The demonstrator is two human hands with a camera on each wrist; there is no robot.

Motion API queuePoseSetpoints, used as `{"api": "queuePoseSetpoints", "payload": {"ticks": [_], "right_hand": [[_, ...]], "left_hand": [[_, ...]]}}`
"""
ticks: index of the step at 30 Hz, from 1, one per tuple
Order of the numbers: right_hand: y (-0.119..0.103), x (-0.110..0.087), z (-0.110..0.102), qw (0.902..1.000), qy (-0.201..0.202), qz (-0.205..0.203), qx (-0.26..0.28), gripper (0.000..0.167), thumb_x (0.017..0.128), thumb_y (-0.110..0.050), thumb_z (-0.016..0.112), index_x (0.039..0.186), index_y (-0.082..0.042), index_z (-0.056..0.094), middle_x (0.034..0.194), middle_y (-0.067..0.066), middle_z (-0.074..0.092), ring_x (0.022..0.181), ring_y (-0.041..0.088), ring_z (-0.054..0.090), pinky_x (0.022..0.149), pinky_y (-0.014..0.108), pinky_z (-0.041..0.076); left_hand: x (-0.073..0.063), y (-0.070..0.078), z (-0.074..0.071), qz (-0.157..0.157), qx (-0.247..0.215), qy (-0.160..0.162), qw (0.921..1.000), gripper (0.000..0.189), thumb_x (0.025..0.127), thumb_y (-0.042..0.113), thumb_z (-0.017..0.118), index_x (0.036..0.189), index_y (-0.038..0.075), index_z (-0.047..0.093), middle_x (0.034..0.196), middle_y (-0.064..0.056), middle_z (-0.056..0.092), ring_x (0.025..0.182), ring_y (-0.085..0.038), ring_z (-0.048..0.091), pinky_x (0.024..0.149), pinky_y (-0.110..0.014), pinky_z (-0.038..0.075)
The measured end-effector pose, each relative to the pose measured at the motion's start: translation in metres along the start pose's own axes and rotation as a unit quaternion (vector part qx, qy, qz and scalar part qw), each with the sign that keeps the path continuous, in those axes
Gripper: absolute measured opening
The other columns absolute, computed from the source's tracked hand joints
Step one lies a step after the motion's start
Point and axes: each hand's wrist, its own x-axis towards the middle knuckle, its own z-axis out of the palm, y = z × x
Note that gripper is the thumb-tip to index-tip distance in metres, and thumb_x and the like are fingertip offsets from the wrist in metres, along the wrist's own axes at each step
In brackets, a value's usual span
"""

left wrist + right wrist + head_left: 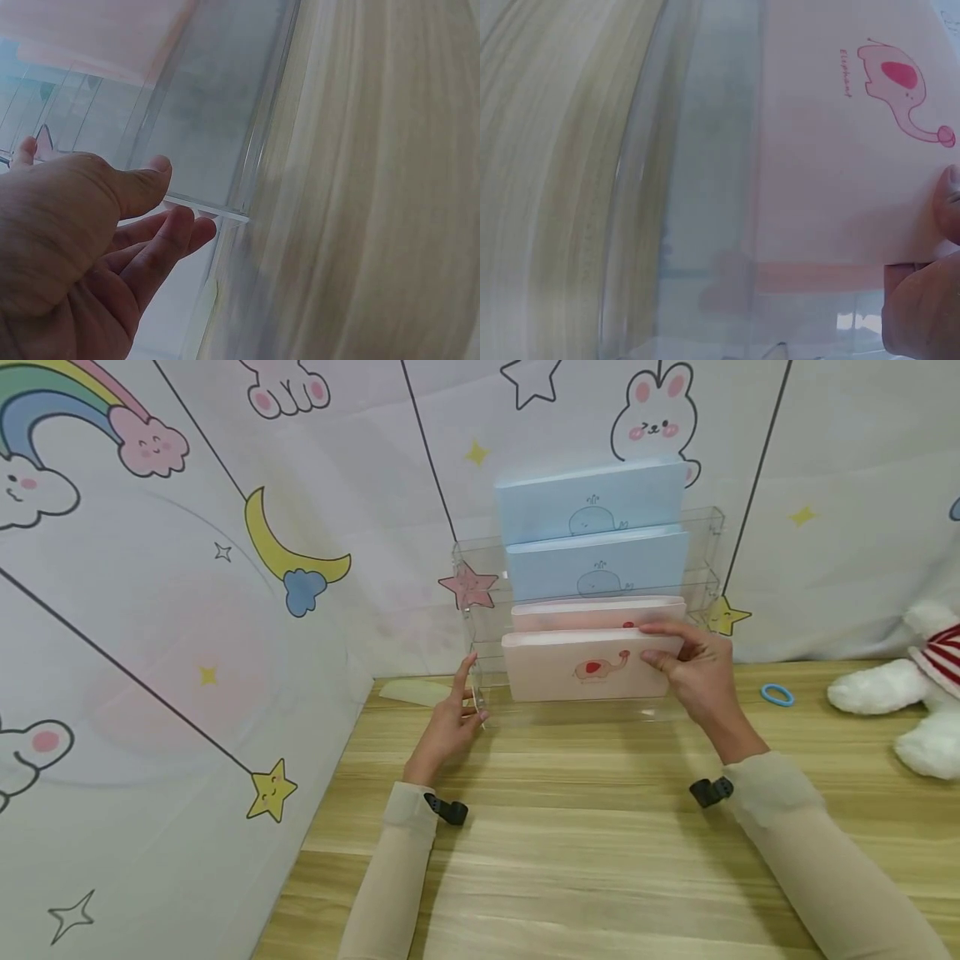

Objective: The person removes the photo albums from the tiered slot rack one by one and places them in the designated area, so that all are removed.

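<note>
A clear tiered acrylic rack (pixel 577 712) stands against the backdrop. My left hand (pixel 447 727) grips its left side edge near the bottom; in the left wrist view the thumb and fingers lie on either side of the clear panel (pixel 206 205). With thumb and fingers, my right hand (pixel 701 672) pinches the right side of the front pink book (pixel 543 672), printed with a red-eared elephant. Behind it stands a second pink book (pixel 566 617), mostly covered. Two blue books (pixel 540 510) with whale drawings stand upright in the higher rear tiers.
A pale yellow-green flat piece (pixel 414 692) lies on the wooden table (pixel 555 860), left of the rack. To the right are a blue ring (pixel 777 695) and a white plush toy (pixel 881 693). A cartoon-printed cloth (pixel 390 468) closes off the back and left.
</note>
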Motion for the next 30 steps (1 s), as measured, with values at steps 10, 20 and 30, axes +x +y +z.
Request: {"api": "queuePoseSetpoints", "payload": {"ticks": [10, 20, 30], "right_hand": [[-0.013, 0.003, 0.001, 0.9995, 0.003, -0.004, 0.031, 0.032, 0.088, 0.013, 0.079, 0.118, 0.002, 0.080, 0.110, -0.022, 0.078, 0.083, -0.005, 0.072, 0.068, 0.013, 0.057], [-0.011, -0.003, 0.002, 0.9959, -0.001, 0.019, 0.088, 0.032, 0.087, 0.016, 0.079, 0.115, -0.001, 0.082, 0.111, -0.014, 0.080, 0.082, -0.002, 0.074, 0.066, 0.015, 0.058], [-0.013, -0.010, 0.005, 0.9935, -0.014, 0.066, 0.091, 0.030, 0.090, 0.012, 0.078, 0.114, -0.005, 0.083, 0.096, -0.016, 0.080, 0.077, 0.000, 0.068, 0.067, 0.016, 0.058]], "left_hand": [[-0.001, 0.000, -0.001, 0.007, -0.003, 0.001, 1.0000, 0.106, 0.104, 0.008, 0.070, 0.169, 0.055, 0.002, 0.148, -0.040, 0.055, 0.126, -0.047, 0.071, 0.101, -0.052, 0.061], [-0.001, 0.000, -0.001, 0.006, -0.002, 0.002, 1.0000, 0.105, 0.104, 0.008, 0.070, 0.168, 0.056, 0.003, 0.148, -0.039, 0.056, 0.125, -0.047, 0.072, 0.101, -0.053, 0.061], [0.000, -0.001, -0.001, 0.019, 0.007, 0.002, 0.9998, 0.105, 0.103, 0.005, 0.070, 0.170, 0.050, 0.002, 0.147, -0.042, 0.055, 0.127, -0.047, 0.071, 0.103, -0.053, 0.060]]}}
